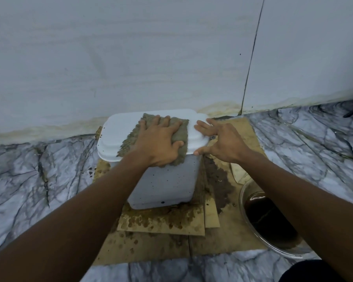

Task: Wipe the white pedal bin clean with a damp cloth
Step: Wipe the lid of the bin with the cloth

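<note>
1. White pedal bin (pixel 163 180): centre of the frame, standing on stained cardboard (pixel 161 226) close to the wall (pixel 130 58). Its lid (pixel 114 137) is down, and the front face is dotted with dark specks.
2. Cloth (pixel 181 127): grey-brown, spread across the middle of the lid, with its near edge hanging over the front rim.
3. Left hand (pixel 159 143): I see it laid flat on the cloth with fingers spread and fairly straight, pressing the cloth to the lid. It clasps nothing.
4. Right hand (pixel 222 143): at the right end of the lid, fingers splayed on top and thumb against the near corner of the rim (a bracing touch rather than a closed grasp, as far as I can tell).
5. Glass bowl (pixel 269 220): lower right of the frame, at the cardboard's right edge, holding dark brown water.
6. Marble floor (pixel 29 180): grey-veined, on the left and right sides of the frame.
</note>
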